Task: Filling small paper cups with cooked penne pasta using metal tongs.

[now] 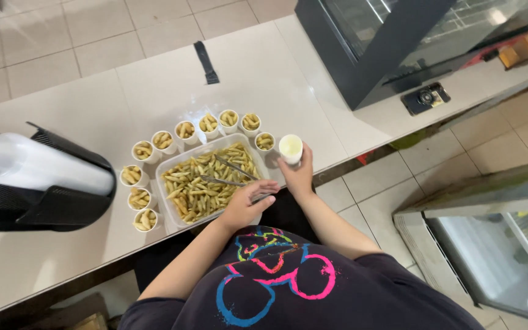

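Tongs lie across a clear tray heaped with pale, yellowish-green stick snacks, short and slightly curved. They are metal, thin and silvery, their two arms spread in a narrow V that points toward the far end of the tray. The left hand sits at the near right corner of the tray, fingers curled around the handle end of the tongs, closed on it.

Just right of the tray, the right hand wraps a small white cup from below, fingers and thumb round its side. I see only a pale, creamy inside to this cup; whether it holds anything I cannot tell.

Small filled cups ring the tray along its far and left sides, each holding a few of the same sticks, set close together and nearly touching the tray. Everything rests on a pale tiled surface. Well left of the tray stands a black mesh holder with a stack of clear cups lying in it. Well beyond the tray, to its right, sits a dark glass-fronted cabinet.
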